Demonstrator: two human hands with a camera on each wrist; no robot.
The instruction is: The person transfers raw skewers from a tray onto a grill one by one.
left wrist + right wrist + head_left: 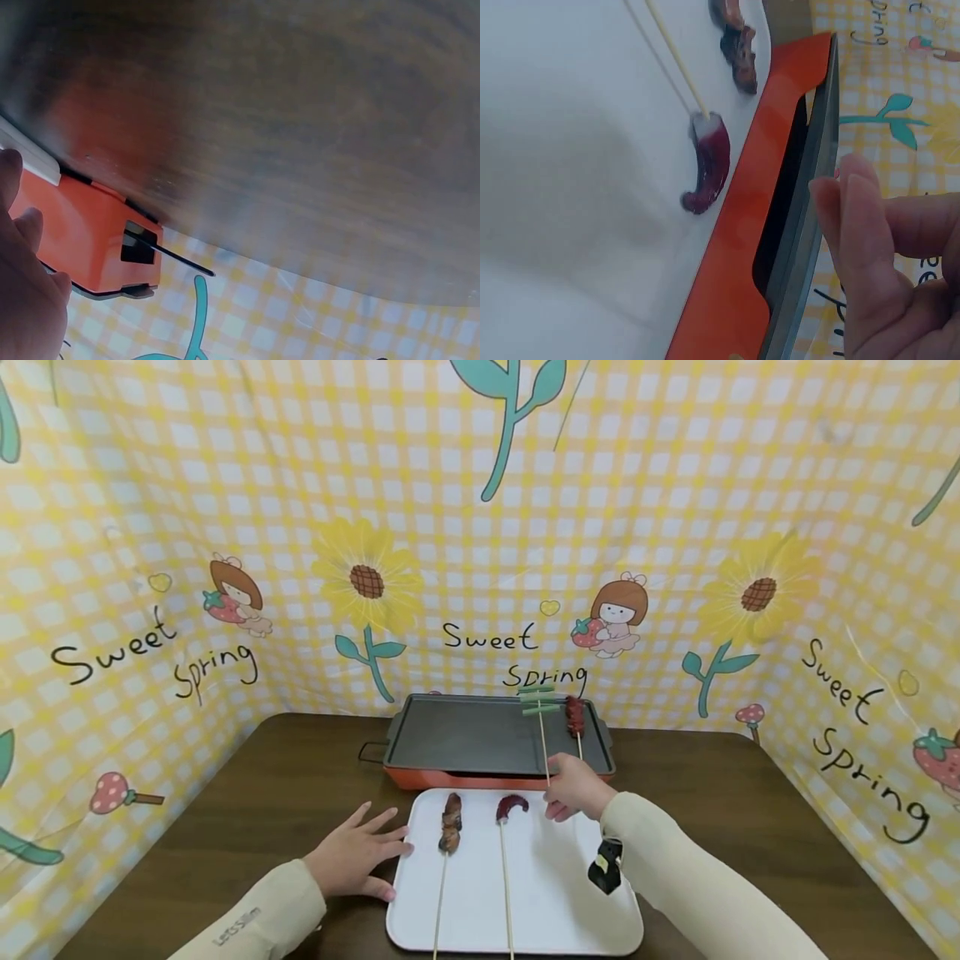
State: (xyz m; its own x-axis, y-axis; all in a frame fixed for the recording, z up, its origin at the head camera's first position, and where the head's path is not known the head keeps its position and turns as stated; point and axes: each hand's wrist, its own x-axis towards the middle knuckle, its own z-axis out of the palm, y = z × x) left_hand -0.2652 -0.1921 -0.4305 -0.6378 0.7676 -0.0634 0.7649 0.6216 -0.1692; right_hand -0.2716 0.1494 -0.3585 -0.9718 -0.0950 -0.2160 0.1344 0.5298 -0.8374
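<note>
Over the right part of the griddle (465,735), my right hand (577,787) pinches the stick of a skewer with green stalk pieces (538,700). The pinching fingers also show in the right wrist view, where the skewer is hidden. A skewer of red meat-like pieces (575,717) lies on the griddle's right end. My left hand (356,852) has its fingers spread, fingertips at the left rim of the white tray (577,918). On that tray lie a curled dark-red tentacle skewer (512,807) and a skewer of brown pieces (451,822).
The griddle has an orange base (82,232) and a thin wire handle (371,752) on its left side. Its far side stands close to the checked cloth backdrop (480,568). Dark wooden table (225,810) extends on both sides.
</note>
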